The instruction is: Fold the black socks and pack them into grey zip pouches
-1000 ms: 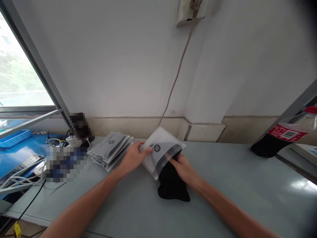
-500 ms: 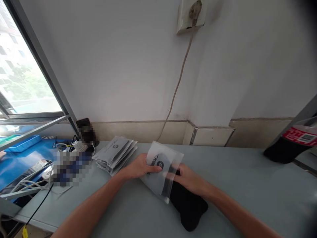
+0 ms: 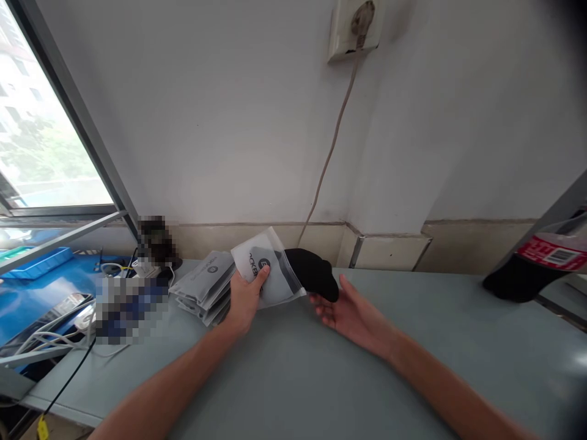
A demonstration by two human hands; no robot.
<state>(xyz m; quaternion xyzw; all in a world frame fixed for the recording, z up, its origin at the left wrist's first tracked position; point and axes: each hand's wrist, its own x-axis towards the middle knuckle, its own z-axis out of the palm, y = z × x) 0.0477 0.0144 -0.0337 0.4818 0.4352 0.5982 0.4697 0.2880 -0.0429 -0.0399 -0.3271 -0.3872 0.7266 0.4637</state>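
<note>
My left hand (image 3: pixel 246 297) grips a frosted plastic zip bag (image 3: pixel 279 282) with dark printed lettering and a round logo, the thumb lying across its front. Out of the bag's open right end sticks a black, soft-looking item (image 3: pixel 312 272) with a rounded, lobed end; the rest of it is inside the bag. My right hand (image 3: pixel 351 315) is open below and right of that black end, palm turned up and fingers apart. Whether its fingertips touch the black item I cannot tell. Behind my left hand lies a stack of filled, printed bags (image 3: pixel 204 281).
A bottle of dark drink with a red label (image 3: pixel 527 266) is at the right. White cables (image 3: pixel 57 339) and a blue tray (image 3: pixel 43 263) lie at the left, by a metal frame. A cord (image 3: pixel 331 146) hangs from the wall socket (image 3: pixel 353 27) behind the grey table (image 3: pixel 293 379).
The bag and black item have moved up and left, and the item's free end has swung from lower right to the right. My right hand has let go and opened.
</note>
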